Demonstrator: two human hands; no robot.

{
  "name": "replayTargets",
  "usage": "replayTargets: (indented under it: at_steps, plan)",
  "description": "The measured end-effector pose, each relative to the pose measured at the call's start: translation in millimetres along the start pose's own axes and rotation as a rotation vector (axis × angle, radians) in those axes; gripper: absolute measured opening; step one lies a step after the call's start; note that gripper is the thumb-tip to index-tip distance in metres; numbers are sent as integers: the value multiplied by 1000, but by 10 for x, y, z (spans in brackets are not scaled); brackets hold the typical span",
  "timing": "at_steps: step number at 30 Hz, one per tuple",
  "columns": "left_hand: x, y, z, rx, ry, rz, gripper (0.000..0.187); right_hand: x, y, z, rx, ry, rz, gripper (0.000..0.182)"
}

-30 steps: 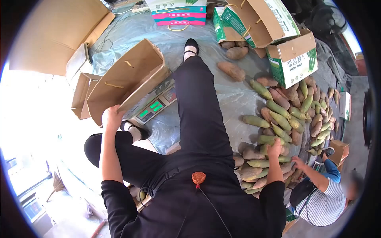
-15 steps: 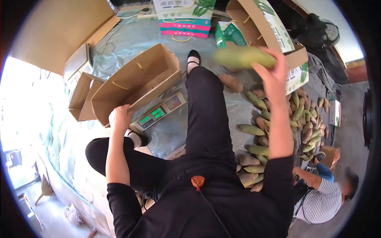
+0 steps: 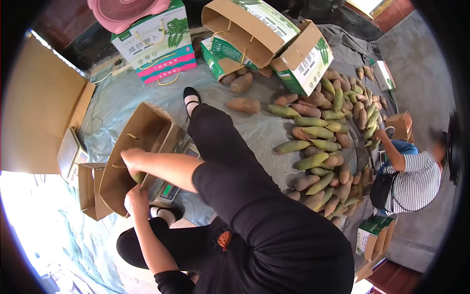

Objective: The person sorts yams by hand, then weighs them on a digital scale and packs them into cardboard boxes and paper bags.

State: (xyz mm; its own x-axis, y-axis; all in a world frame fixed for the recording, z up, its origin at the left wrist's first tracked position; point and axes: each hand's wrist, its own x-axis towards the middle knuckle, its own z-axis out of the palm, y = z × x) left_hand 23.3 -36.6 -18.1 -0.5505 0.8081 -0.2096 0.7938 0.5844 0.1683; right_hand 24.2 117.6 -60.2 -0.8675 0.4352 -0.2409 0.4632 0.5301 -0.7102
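Observation:
An open brown cardboard box [image 3: 159, 115] stands tilted on a digital scale [image 3: 169, 191] whose green display is partly covered. My right hand [image 3: 132, 160] reaches down inside the box, closed around a green radish [image 3: 140, 177]; only a bit of the radish shows. At the box's near edge, my left hand [image 3: 136, 200] grips the cardboard, close below the right hand. Thin yellow cord handles [image 3: 131, 136] hang on the box's inner wall. The bottom of the box is mostly hidden by its walls and my right arm.
To my right lies a big pile of green radishes and brown roots [image 3: 313, 132]. Printed cartons [image 3: 306, 59] stand behind it. A smaller open box [image 3: 90, 196] sits left of mine. A pink basket [image 3: 128, 12] tops stacked boxes. A person in a striped shirt [image 3: 416, 179] works at the right.
My right hand has swung from the right side over to the left, carrying the green radish into the box. My left hand stays at the box edge. The view has turned rightward.

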Motion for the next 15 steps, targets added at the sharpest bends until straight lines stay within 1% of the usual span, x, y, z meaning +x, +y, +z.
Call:
replayTargets:
  at_steps: [1,2,3,4,5,7,8,9,11,13,15]
  plan:
    - [-4,8,-11,3,-9,14,21,59,23,67,-79,-133,40,39]
    - [-5,16,-25,-16,-11,13,19,67,54,172,-75,-68,115,32]
    - [-4,27,-23,-36,-13,10,18,-151,-65,-79,-181,-152,201,27]
    - [17,4,-9,-16,-43,-32,17,-179,-70,-136,-171,-134,168,26]
    - [4,-13,-1,-32,-12,21,18,-181,-38,-145,-162,-115,136,26]
    - [9,-1,-7,-90,-11,62,18,-287,-3,-346,-130,-21,-68,27]
    - [26,-53,54,-62,8,99,19,-405,31,-482,-8,112,-159,26]
    - [19,-35,40,-94,1,64,19,-603,74,-672,111,249,-251,25]
    - [16,-4,16,-74,14,89,19,-996,222,-1074,200,443,-309,23]
    - [24,-35,36,-85,10,114,21,-1322,582,-1329,365,679,-360,20]
    - [17,-25,61,-134,35,127,23,-1820,1020,-1537,455,825,-201,19]
